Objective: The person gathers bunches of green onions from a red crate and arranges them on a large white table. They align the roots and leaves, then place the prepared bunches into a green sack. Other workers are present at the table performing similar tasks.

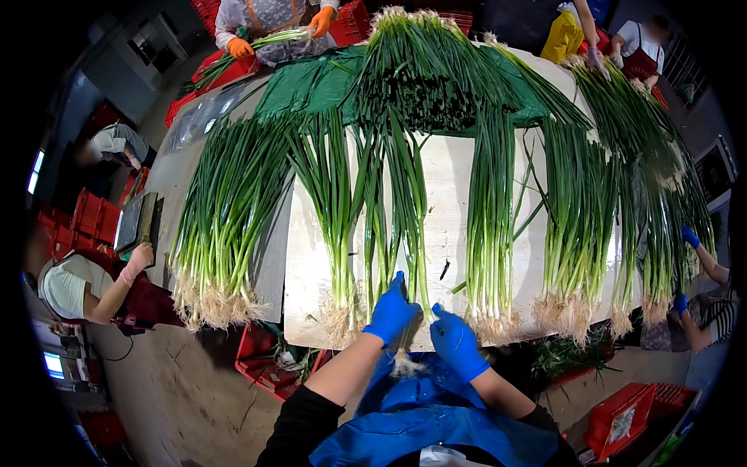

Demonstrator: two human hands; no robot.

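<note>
Both my hands wear blue gloves at the front edge of a white table board (446, 198). My left hand (392, 314) is closed around the pale lower stems of a few green onions (417, 233), whose leaves point away from me. Their roots (405, 365) hang below the edge, between my wrists. Beside it, my right hand (458, 338) has its thumb and fingertips at the lower end of one stalk; whether it pinches the stalk is hard to tell. To the left lies a loose bunch of green onions (335, 233), to the right another bunch (489, 233).
A large green onion pile (420, 70) rests on green sheeting (315, 82) at the back. Thick bunches lie far left (227, 233) and right (578, 233). Red crates (274, 362) stand below the table. Several co-workers surround it, one with orange gloves (240, 48).
</note>
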